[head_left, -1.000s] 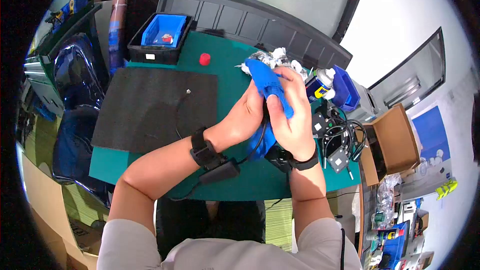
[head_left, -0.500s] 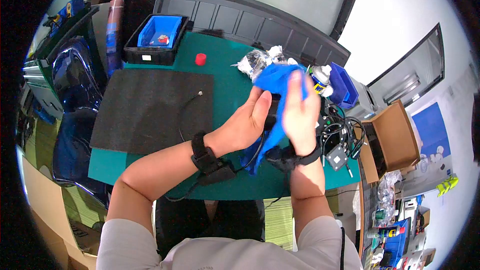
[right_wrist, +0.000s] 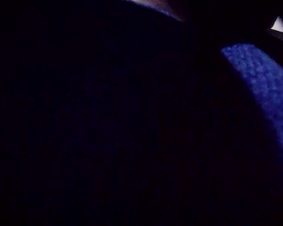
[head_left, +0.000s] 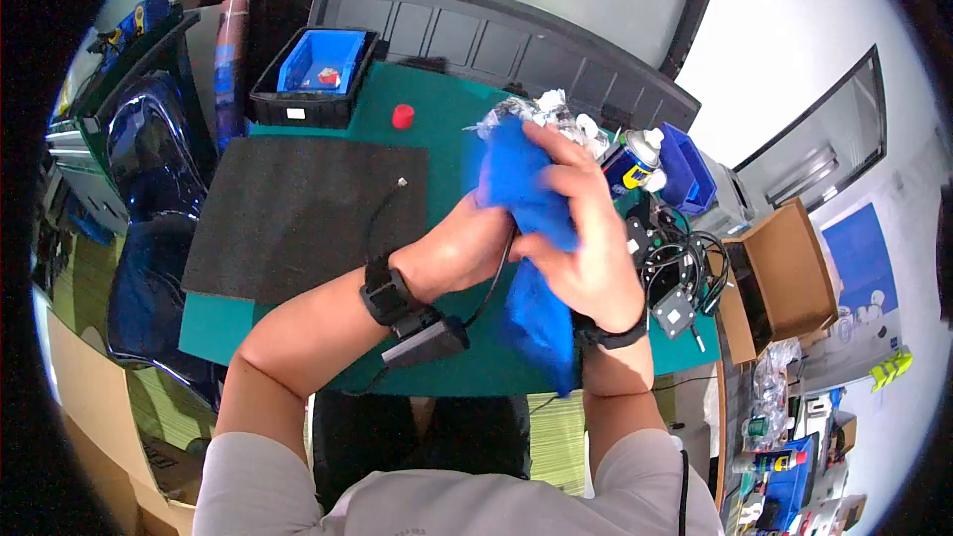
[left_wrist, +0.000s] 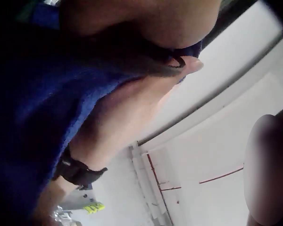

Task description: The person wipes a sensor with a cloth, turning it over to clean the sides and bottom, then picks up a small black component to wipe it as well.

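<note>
A blue cloth (head_left: 526,184) is bunched between both hands over the table and hangs down toward its front edge. My right hand (head_left: 601,253) grips the cloth with bent fingers, its thumb toward the left hand. My left hand (head_left: 467,243) is partly covered by the cloth and holds a dark object, mostly hidden, whose kind I cannot tell. A black cable (head_left: 493,288) runs down from between the hands. In the left wrist view, the cloth (left_wrist: 85,106) lies beside the right hand (left_wrist: 132,106). Dark cloth fills most of the right wrist view.
A black mat (head_left: 298,218) lies left on the green table (head_left: 457,367), a cable connector (head_left: 402,182) on it. Behind are a red cap (head_left: 402,117) and a black bin (head_left: 298,111). To the right stand a spray can (head_left: 635,161), a blue bin (head_left: 687,174) and tangled cabled devices (head_left: 675,308).
The cloth was spread and lifted half a second ago, baring a dark object by the left thumb. Now it wraps over the left hand, with the right hand lower and fingers bent on it.
</note>
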A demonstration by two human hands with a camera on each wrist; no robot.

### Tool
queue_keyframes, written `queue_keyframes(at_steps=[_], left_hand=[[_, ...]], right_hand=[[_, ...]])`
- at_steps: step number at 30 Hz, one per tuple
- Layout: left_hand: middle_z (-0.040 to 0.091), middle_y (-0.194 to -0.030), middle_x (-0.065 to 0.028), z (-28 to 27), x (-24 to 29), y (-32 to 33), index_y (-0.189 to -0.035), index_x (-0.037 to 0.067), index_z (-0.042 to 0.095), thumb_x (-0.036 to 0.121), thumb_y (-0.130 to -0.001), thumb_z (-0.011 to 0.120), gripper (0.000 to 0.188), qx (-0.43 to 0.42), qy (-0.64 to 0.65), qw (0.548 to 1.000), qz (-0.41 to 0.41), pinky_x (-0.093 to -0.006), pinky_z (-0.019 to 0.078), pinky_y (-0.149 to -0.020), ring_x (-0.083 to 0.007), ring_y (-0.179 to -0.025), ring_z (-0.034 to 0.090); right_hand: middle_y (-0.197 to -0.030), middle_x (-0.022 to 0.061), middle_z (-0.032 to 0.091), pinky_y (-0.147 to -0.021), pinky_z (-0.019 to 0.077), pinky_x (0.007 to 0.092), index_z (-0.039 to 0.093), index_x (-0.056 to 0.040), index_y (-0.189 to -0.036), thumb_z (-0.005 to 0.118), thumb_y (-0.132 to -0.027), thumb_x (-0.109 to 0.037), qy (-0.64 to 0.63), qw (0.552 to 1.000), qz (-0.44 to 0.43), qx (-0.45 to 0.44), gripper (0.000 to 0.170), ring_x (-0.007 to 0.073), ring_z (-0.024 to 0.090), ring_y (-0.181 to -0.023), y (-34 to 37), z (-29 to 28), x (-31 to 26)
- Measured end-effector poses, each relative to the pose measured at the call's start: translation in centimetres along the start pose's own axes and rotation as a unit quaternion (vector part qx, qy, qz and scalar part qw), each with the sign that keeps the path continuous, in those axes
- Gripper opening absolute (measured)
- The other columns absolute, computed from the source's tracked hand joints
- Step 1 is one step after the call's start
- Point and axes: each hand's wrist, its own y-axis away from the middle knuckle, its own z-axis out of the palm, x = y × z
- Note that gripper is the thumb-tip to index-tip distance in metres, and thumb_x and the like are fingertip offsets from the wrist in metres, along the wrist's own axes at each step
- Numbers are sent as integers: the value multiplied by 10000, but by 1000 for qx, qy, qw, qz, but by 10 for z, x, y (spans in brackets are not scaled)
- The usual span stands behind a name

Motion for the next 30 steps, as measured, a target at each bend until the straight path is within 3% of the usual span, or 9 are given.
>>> queue_keyframes(at_steps=[2,4,6,9,16,20,22,23,30], left_hand=[[611,-1028,-47,-1,11,9,-1238,65,495,279,-1023,345,338,-5,2,1000,27,-318,519,-747,-142,-853,584],[582,-1168,-133,-19,27,7,-1262,52,462,319,-1011,373,377,-127,-509,850,-44,-340,503,-883,-207,-1073,601],[543,-1214,-173,-11,22,14,-1264,21,433,252,-1019,325,354,-127,-387,912,-43,-355,445,-961,-237,-1157,550],[535,-1197,-223,-21,-16,-2,-1236,-13,448,210,-1042,229,367,-51,-448,850,273,-404,372,-1033,-314,-1194,491],[475,-1326,-221,-20,-22,-7,-1320,-34,409,256,-1051,226,436,-74,-401,894,188,-373,306,-1094,-311,-1260,442],[474,-1277,-202,-44,-51,-28,-1296,-70,386,435,-1040,222,590,-24,-494,850,184,-348,331,-1045,-252,-1195,441],[521,-1214,-152,-27,-32,-21,-1286,-44,412,468,-1032,231,600,-121,-331,913,204,-313,370,-1017,-250,-1105,496],[596,-1195,-165,-6,-3,2,-1371,15,407,493,-1025,179,632,-108,-286,950,64,-310,492,-931,-207,-1053,610],[578,-1254,-187,-1,15,-5,-1406,46,370,631,-965,172,758,-142,14,990,-5,-382,530,-929,-288,-1046,633]], right_hand=[[-1269,212,513,-991,392,475,551,-31,-1086,704,-809,-169,30,999,-2,21,345,398,507,-1138,-4,6,3],[-1226,212,526,-965,402,464,561,-17,-1055,681,-822,-150,19,999,10,40,294,393,515,-1101,1,9,10],[-1183,212,540,-940,412,454,571,-4,-1024,658,-835,-132,9,998,24,62,244,388,523,-1065,2,10,9],[-1076,228,544,-887,430,417,546,38,-1004,573,-885,-76,18,993,83,81,167,395,526,-1016,4,13,2],[-995,250,563,-834,450,408,523,55,-1037,513,-945,-118,5,971,223,87,196,409,557,-938,6,10,-6],[-942,176,657,-805,475,368,551,49,-1126,438,-1018,-313,19,928,279,246,394,262,627,-875,2,-3,15],[-1008,136,653,-850,457,348,553,50,-1140,434,-1023,-327,-55,897,303,318,412,209,597,-931,11,-9,42],[-1008,114,643,-850,451,335,555,48,-1135,429,-1026,-324,-42,889,294,348,407,187,579,-929,13,-17,49],[-859,-24,588,-734,422,215,583,-27,-982,484,-1015,-276,-127,848,272,436,270,51,497,-788,4,-30,39]])
